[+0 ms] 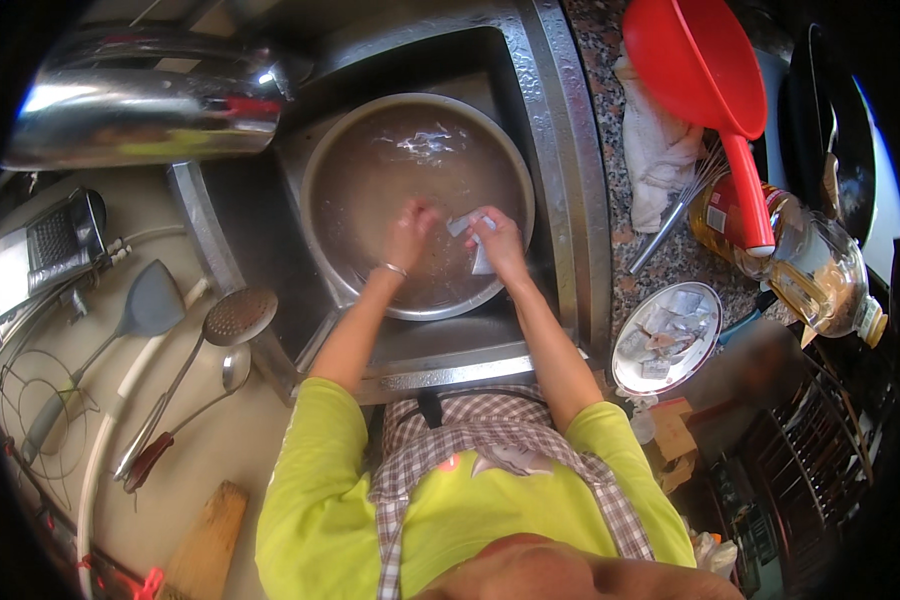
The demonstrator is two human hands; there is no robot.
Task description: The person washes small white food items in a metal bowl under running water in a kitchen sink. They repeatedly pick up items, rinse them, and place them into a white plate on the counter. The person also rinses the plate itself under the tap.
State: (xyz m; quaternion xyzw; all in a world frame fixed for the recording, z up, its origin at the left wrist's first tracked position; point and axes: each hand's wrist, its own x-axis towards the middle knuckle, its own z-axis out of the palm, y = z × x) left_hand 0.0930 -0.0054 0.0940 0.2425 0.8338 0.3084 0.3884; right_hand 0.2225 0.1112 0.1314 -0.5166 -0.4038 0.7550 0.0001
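A wide metal basin (pixel 322 251) of cloudy brownish water sits in the stainless steel sink (pixel 236 214). My right hand (pixel 502 238) is over the right part of the basin, gripping a flat silvery piece of fish (pixel 483 259). To its left, my left hand (pixel 412 226) is low over the water, blurred, with its fingers bent; whether they are closed on anything is unclear. More silvery fish pieces (pixel 664 337) lie on a white plate (pixel 628 379) on the counter to the right.
Right of the sink, a red plastic ladle (pixel 709 67), a whisk (pixel 667 225), a white cloth (pixel 649 142) and an oil bottle (pixel 817 270) crowd the granite counter. On the left are a spatula (pixel 150 300), a skimmer (pixel 241 315) and a hose (pixel 105 450). A large metal cylinder (pixel 150 120) stands upper left.
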